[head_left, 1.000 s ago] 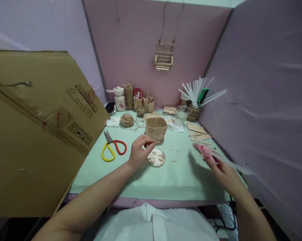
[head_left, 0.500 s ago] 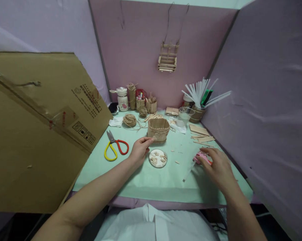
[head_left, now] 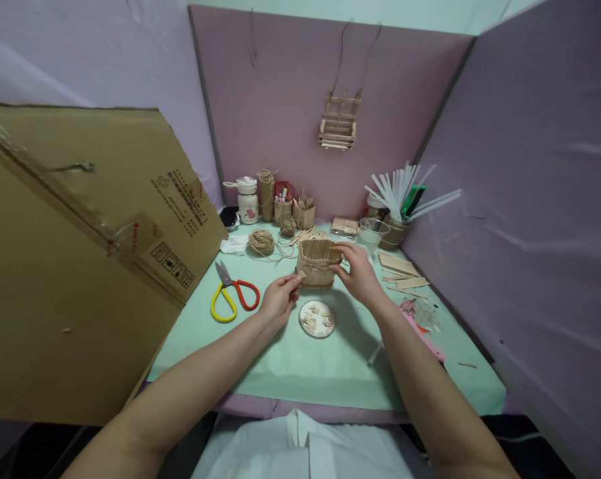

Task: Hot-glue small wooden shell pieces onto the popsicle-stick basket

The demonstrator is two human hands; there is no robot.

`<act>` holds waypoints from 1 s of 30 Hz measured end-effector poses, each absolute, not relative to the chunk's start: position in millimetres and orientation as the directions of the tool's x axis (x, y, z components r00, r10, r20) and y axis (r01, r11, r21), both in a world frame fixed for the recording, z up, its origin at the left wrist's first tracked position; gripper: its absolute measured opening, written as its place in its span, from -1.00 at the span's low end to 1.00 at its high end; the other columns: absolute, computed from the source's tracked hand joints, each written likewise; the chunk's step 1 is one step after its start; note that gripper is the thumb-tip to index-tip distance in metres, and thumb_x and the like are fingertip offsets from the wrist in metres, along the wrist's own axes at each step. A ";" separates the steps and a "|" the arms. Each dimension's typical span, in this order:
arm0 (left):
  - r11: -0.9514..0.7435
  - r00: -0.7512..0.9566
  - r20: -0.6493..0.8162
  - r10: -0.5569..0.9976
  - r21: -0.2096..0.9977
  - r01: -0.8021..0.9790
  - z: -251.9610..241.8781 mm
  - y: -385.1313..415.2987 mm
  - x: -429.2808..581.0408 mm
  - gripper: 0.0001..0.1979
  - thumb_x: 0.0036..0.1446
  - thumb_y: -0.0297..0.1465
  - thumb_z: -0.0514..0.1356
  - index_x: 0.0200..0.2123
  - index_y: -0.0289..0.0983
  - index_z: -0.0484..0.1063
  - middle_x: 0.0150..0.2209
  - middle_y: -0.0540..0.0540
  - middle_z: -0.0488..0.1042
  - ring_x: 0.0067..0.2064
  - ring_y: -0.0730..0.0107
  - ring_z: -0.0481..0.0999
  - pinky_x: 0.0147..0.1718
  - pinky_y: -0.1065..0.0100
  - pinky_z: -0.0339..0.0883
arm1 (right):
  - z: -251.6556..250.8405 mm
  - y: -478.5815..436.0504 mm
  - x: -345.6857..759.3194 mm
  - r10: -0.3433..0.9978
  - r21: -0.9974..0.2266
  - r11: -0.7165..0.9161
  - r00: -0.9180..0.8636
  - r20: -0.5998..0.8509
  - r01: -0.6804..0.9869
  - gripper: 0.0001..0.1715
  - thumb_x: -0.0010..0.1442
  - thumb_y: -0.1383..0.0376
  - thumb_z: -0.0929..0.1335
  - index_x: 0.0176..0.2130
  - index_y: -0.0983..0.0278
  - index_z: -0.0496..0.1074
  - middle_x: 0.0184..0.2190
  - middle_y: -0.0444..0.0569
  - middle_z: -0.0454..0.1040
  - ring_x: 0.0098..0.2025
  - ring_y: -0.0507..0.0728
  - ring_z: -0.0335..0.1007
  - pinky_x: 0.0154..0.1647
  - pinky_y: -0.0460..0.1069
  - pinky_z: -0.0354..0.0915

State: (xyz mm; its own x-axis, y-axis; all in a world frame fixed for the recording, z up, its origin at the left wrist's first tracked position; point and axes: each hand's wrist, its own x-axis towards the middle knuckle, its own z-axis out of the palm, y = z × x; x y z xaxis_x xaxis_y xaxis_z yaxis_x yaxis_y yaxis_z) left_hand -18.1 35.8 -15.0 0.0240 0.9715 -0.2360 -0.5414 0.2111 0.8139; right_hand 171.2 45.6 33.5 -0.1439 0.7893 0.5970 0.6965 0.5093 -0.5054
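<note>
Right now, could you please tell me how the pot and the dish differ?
The pot stands tall; the dish is low and flat. The pot is brown; the dish shows a white base. The right hand is at the pot's rim; no hand touches the dish. Both sit on the green table.

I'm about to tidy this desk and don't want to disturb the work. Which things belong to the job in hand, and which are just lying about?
Seemingly in the job:
wooden container, with the right hand at its rim
wooden chip, held by the left hand
round dish of similar chips
pink tool, perhaps

Seemingly lying about:
scissors
larger twine ball
white bottle
cardboard
</note>
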 end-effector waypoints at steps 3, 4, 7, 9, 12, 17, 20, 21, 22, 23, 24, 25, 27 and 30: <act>0.212 0.034 -0.233 0.972 0.802 -0.558 -14.7 36.5 -17.8 -0.55 -0.50 -0.27 0.50 -0.48 -0.32 0.46 -0.53 0.03 0.40 -0.51 0.62 0.30 -0.51 0.51 0.17 | 33.5 58.7 177.8 0.850 -0.590 0.484 -0.185 0.493 0.646 -0.38 0.04 0.20 0.43 0.09 0.20 0.31 0.20 0.11 0.20 0.26 0.28 0.05 0.26 0.21 -0.01; 0.211 0.035 -0.232 0.972 0.800 -0.562 -14.6 36.9 -17.8 -0.55 -0.50 -0.27 0.50 -0.48 -0.32 0.46 -0.52 0.02 0.40 -0.50 0.62 0.31 -0.51 0.51 0.17 | 33.0 63.2 179.3 0.871 -0.641 0.466 -0.191 0.452 0.610 -0.26 -0.01 0.18 0.46 0.14 0.21 0.26 0.23 0.11 0.17 0.28 0.27 0.01 0.28 0.20 -0.02; 0.206 0.035 -0.227 0.973 0.796 -0.570 -14.5 37.8 -17.6 -0.57 -0.48 -0.28 0.50 -0.48 -0.32 0.47 -0.53 0.03 0.40 -0.51 0.62 0.29 -0.51 0.51 0.15 | 30.0 74.4 179.5 0.924 -0.792 0.383 -0.187 0.335 0.475 -0.01 -0.10 0.18 0.51 0.24 0.24 0.13 0.27 0.12 0.12 0.29 0.26 0.02 0.28 0.16 0.00; 0.202 0.033 -0.222 0.974 0.801 -0.564 -14.6 38.0 -17.5 -0.60 -0.45 -0.29 0.49 -0.49 -0.32 0.47 -0.54 0.03 0.40 -0.51 0.62 0.28 -0.52 0.49 0.13 | 27.9 79.0 175.9 0.942 -0.856 0.334 -0.169 0.290 0.394 0.03 -0.12 0.17 0.51 0.25 0.24 0.12 0.27 0.11 0.13 0.28 0.25 0.07 0.27 0.13 0.03; 0.192 0.016 -0.217 0.976 0.821 -0.538 -14.2 38.5 -18.0 -0.61 -0.42 -0.28 0.48 -0.48 -0.31 0.48 -0.54 0.02 0.40 -0.51 0.60 0.27 -0.52 0.47 0.09 | 25.4 81.9 167.9 0.950 -0.895 0.310 -0.124 0.285 0.321 0.03 -0.15 0.14 0.53 0.23 0.26 0.16 0.22 0.10 0.23 0.22 0.24 0.16 0.23 0.11 0.12; 0.039 -0.109 -0.101 0.989 0.885 -0.465 -7.8 43.3 -20.8 -0.63 -0.36 -0.24 0.45 -0.45 -0.30 0.50 -0.44 -0.03 0.49 -0.38 0.50 0.37 -0.39 0.45 0.18 | 24.3 79.6 156.6 0.976 -0.963 0.145 0.129 0.177 0.225 -0.04 -0.19 0.04 0.53 0.13 0.23 0.25 0.09 0.10 0.36 0.00 0.22 0.39 -0.03 0.11 0.36; -0.088 -0.169 0.014 0.986 0.895 -0.436 2.0 49.4 -22.4 -0.65 -0.33 -0.23 0.43 -0.46 -0.30 0.51 -0.40 -0.05 0.52 -0.28 0.41 0.43 -0.22 0.38 0.24 | 25.7 75.1 150.3 0.970 -0.995 -0.005 0.242 0.020 0.103 -0.13 -0.15 -0.03 0.51 0.07 0.20 0.25 0.07 0.10 0.37 -0.08 0.21 0.43 -0.22 0.05 0.44; -0.106 -0.183 0.028 0.983 0.895 -0.432 6.2 51.9 -22.4 -0.66 -0.33 -0.23 0.42 -0.46 -0.31 0.51 -0.40 -0.06 0.52 -0.27 0.38 0.43 -0.19 0.36 0.25 | 26.0 73.3 148.1 0.966 -0.998 -0.041 0.256 -0.027 0.052 -0.17 -0.13 -0.03 0.49 0.06 0.19 0.24 0.06 0.10 0.37 -0.09 0.20 0.44 -0.27 0.03 0.45; -0.115 -0.198 0.031 0.980 0.897 -0.427 10.5 54.5 -22.0 -0.66 -0.32 -0.23 0.42 -0.46 -0.31 0.51 -0.40 -0.06 0.52 -0.26 0.36 0.43 -0.17 0.35 0.24 | 26.2 71.4 145.9 0.964 -0.998 -0.066 0.260 -0.063 0.002 -0.21 -0.10 -0.03 0.48 0.04 0.17 0.23 0.05 0.10 0.37 -0.09 0.20 0.44 -0.30 0.02 0.45; -0.121 -0.214 0.032 0.976 0.901 -0.417 15.0 57.3 -21.1 -0.67 -0.32 -0.23 0.41 -0.47 -0.31 0.51 -0.41 -0.07 0.52 -0.25 0.35 0.44 -0.16 0.33 0.24 | 26.0 69.7 143.8 0.961 -0.996 -0.080 0.261 -0.089 -0.044 -0.25 -0.07 -0.02 0.47 0.02 0.17 0.22 0.05 0.09 0.37 -0.09 0.19 0.43 -0.33 0.00 0.45; -0.128 -0.228 0.036 0.973 0.907 -0.402 19.3 60.2 -19.7 -0.68 -0.33 -0.24 0.41 -0.48 -0.31 0.51 -0.41 -0.07 0.52 -0.25 0.34 0.43 -0.15 0.33 0.24 | 25.6 68.1 141.9 0.959 -0.993 -0.087 0.261 -0.106 -0.083 -0.29 -0.06 -0.02 0.46 0.00 0.16 0.22 0.05 0.08 0.36 -0.08 0.19 0.43 -0.35 -0.01 0.45; -0.135 -0.239 0.045 0.970 0.917 -0.376 23.3 63.1 -17.8 -0.69 -0.33 -0.25 0.41 -0.50 -0.31 0.51 -0.41 -0.07 0.51 -0.24 0.33 0.43 -0.14 0.32 0.23 | 25.0 66.7 140.2 0.958 -0.989 -0.089 0.263 -0.117 -0.114 -0.32 -0.04 -0.01 0.45 -0.02 0.16 0.22 0.05 0.07 0.37 -0.07 0.18 0.43 -0.36 -0.02 0.45; -0.143 -0.261 0.054 0.964 0.931 -0.336 29.6 69.1 -12.6 -0.72 -0.35 -0.27 0.40 -0.53 -0.31 0.50 -0.37 -0.08 0.52 -0.19 0.29 0.44 -0.11 0.31 0.22 | 23.4 64.8 137.8 0.953 -0.984 -0.087 0.275 -0.128 -0.158 -0.36 -0.04 -0.01 0.45 -0.04 0.14 0.22 0.05 0.04 0.36 -0.05 0.18 0.42 -0.37 -0.02 0.46; -0.135 -0.273 0.055 0.961 0.949 -0.284 33.9 76.8 -3.9 -0.80 -0.33 -0.33 0.38 -0.56 -0.32 0.52 -0.23 -0.14 0.53 -0.06 0.20 0.42 -0.02 0.27 0.19 | 21.7 63.9 136.7 0.940 -0.979 -0.069 0.317 -0.129 -0.192 -0.35 -0.07 0.00 0.46 -0.05 0.14 0.23 0.04 0.03 0.38 -0.04 0.19 0.43 -0.36 -0.01 0.47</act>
